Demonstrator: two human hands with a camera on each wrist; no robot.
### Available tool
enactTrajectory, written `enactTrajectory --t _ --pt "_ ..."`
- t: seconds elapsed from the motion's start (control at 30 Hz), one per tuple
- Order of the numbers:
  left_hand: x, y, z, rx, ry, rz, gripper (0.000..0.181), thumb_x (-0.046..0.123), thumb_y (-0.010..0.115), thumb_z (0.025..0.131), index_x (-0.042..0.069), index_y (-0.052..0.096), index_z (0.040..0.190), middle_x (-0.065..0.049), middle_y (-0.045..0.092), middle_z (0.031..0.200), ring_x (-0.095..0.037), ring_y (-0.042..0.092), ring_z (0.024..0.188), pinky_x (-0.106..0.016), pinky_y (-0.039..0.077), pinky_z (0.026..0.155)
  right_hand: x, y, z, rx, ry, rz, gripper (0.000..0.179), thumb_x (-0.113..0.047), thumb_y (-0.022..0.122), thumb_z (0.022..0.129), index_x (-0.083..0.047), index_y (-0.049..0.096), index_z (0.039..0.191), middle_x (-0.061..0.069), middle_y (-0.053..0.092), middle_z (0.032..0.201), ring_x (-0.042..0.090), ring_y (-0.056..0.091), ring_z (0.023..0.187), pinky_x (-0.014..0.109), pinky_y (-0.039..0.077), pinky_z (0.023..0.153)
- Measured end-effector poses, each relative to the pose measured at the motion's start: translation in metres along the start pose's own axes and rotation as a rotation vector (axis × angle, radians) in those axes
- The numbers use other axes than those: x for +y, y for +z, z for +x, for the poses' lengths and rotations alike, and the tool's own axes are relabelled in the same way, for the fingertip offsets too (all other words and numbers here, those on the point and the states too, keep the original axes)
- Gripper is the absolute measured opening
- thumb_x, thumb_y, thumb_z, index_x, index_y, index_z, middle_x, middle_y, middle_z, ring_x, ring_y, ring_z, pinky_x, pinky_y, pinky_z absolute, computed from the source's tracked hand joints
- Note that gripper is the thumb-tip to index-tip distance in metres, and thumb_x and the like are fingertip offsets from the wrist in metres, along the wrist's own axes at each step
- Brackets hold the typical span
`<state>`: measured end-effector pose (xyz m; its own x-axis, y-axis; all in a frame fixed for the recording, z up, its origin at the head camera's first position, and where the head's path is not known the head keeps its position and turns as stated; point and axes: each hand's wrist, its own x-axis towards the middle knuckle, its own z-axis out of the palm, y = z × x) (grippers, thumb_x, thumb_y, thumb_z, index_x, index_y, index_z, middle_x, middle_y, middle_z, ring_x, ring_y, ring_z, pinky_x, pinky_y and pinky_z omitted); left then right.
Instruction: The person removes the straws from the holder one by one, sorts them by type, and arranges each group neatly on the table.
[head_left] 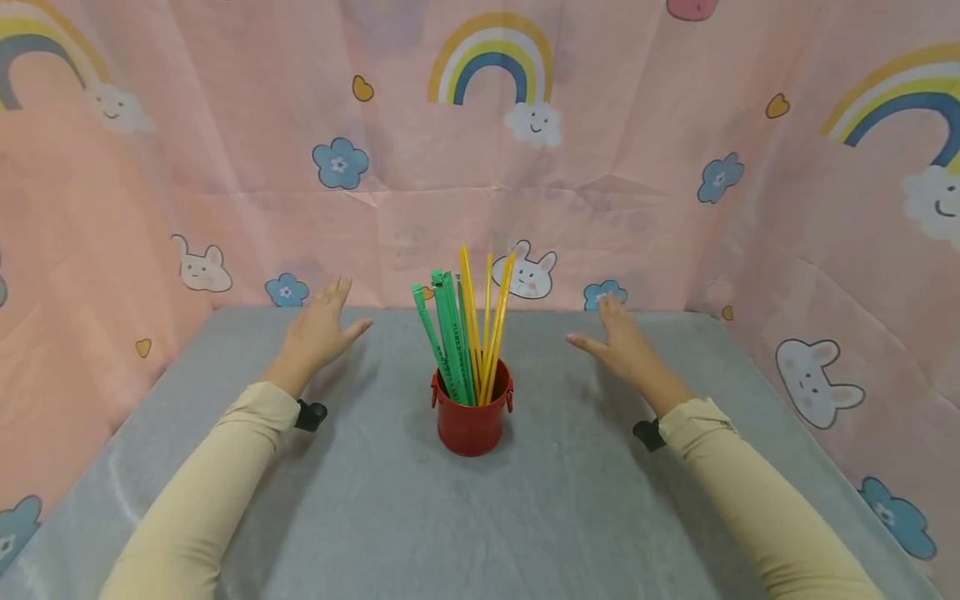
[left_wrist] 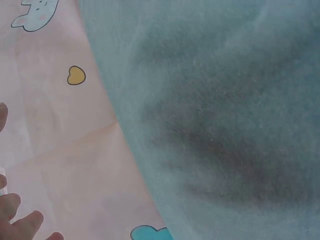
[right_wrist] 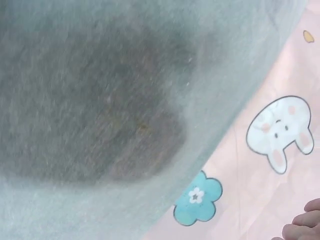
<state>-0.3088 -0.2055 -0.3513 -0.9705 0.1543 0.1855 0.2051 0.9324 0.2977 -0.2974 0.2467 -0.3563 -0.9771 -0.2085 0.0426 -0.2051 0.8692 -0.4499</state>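
In the head view a small red bucket (head_left: 470, 429) with side handles stands upright mid-table. Several green paper-wrapped sticks (head_left: 453, 342), printed with dark lettering, lean to its left side. Several yellow sticks (head_left: 495, 325) rise from its right side. Left of the bucket, my left hand (head_left: 318, 327) is held above the table, fingers extended and thumb apart, touching nothing. My right hand (head_left: 621, 343) mirrors it on the other side, also with straight fingers and nothing held. Only fingertips (left_wrist: 27, 223) show in the left wrist view, and a few fingers (right_wrist: 300, 227) in the right wrist view.
A grey cloth covers the table (head_left: 480, 533). Pink printed fabric (head_left: 480, 208) with rainbows, rabbits and flowers rises along the back and both sides. Each wrist wears a small black camera, one on the left (head_left: 311, 415) and one on the right (head_left: 648, 434).
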Motion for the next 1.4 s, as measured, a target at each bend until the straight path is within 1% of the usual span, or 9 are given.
enactTrajectory --t 0.1,0.3,0.4,0.53,0.7,0.9,1.0,1.2,1.4 --pt "0.001 0.000 -0.001 0.002 0.006 -0.017 0.083 0.044 0.056 0.099 0.004 0.014 0.160 -0.021 0.014 0.165 -0.042 0.018 0.151 -0.062 0.027 0.117 -0.003 0.001 -0.002 -0.015 0.000 0.016 0.108 -0.065 0.052 0.094 0.003 -0.002 0.157 0.020 -0.013 0.165 0.043 -0.007 0.153 0.064 0.005 0.122" --pt "0.005 -0.002 -0.005 -0.006 0.014 -0.043 0.083 0.044 0.056 0.099 0.004 0.016 0.159 -0.019 0.013 0.166 -0.041 0.018 0.151 -0.061 0.028 0.117 -0.010 0.004 -0.007 -0.016 0.006 0.053 0.105 -0.064 0.055 0.093 -0.001 0.004 0.159 0.017 -0.011 0.166 0.041 -0.005 0.154 0.066 0.008 0.121" --pt "0.008 -0.003 -0.008 -0.016 0.012 -0.074 0.084 0.043 0.056 0.099 0.004 0.014 0.160 -0.019 0.010 0.166 -0.041 0.016 0.152 -0.062 0.027 0.118 -0.014 0.006 -0.010 -0.018 0.020 0.084 0.106 -0.066 0.055 0.091 -0.004 0.003 0.160 0.014 -0.010 0.167 0.041 -0.003 0.154 0.066 0.009 0.120" --pt "0.012 -0.003 -0.010 -0.024 0.009 -0.110 0.085 0.043 0.057 0.099 0.006 0.011 0.160 -0.017 0.007 0.167 -0.040 0.014 0.153 -0.062 0.025 0.118 -0.018 0.007 -0.015 -0.022 0.022 0.107 0.106 -0.069 0.054 0.090 -0.008 0.002 0.160 0.014 -0.006 0.167 0.041 0.001 0.154 0.065 0.012 0.121" --pt "0.015 -0.003 -0.013 -0.023 0.012 -0.136 0.085 0.043 0.058 0.099 0.008 0.010 0.161 -0.014 0.006 0.167 -0.040 0.014 0.153 -0.063 0.026 0.117 -0.024 0.008 -0.020 -0.017 0.003 0.117 0.103 -0.067 0.054 0.091 -0.008 0.007 0.160 0.012 0.000 0.168 0.041 0.008 0.153 0.064 0.015 0.121" --pt "0.019 -0.004 -0.017 -0.026 0.008 -0.168 0.085 0.044 0.058 0.099 0.009 0.011 0.161 -0.012 0.004 0.168 -0.039 0.012 0.153 -0.063 0.024 0.118 -0.034 0.012 -0.025 -0.030 0.019 0.158 0.101 -0.069 0.054 0.090 -0.012 0.012 0.161 0.010 0.009 0.168 0.040 0.015 0.153 0.064 0.020 0.120" --pt "0.020 -0.004 -0.019 -0.024 0.004 -0.192 0.085 0.045 0.058 0.099 0.011 0.011 0.161 -0.010 0.004 0.168 -0.039 0.013 0.153 -0.062 0.023 0.119 -0.038 0.014 -0.028 -0.040 0.017 0.194 0.098 -0.068 0.055 0.090 -0.013 0.014 0.161 0.010 0.011 0.168 0.040 0.016 0.153 0.064 0.021 0.119" --pt "0.023 -0.002 -0.023 -0.010 0.006 -0.238 0.084 0.044 0.060 0.098 0.013 0.013 0.161 -0.008 0.006 0.168 -0.040 0.017 0.152 -0.063 0.024 0.119 -0.042 0.017 -0.031 -0.046 -0.013 0.219 0.094 -0.065 0.057 0.091 -0.013 0.018 0.160 0.008 0.013 0.167 0.038 0.023 0.151 0.059 0.025 0.119" --pt "0.027 -0.001 -0.027 0.002 0.003 -0.270 0.083 0.044 0.060 0.098 0.018 0.014 0.161 -0.005 0.009 0.168 -0.041 0.021 0.151 -0.062 0.026 0.118 -0.044 0.019 -0.034 -0.036 -0.037 0.265 0.087 -0.057 0.060 0.094 -0.012 0.024 0.159 0.010 0.019 0.165 0.038 0.027 0.150 0.057 0.028 0.119"
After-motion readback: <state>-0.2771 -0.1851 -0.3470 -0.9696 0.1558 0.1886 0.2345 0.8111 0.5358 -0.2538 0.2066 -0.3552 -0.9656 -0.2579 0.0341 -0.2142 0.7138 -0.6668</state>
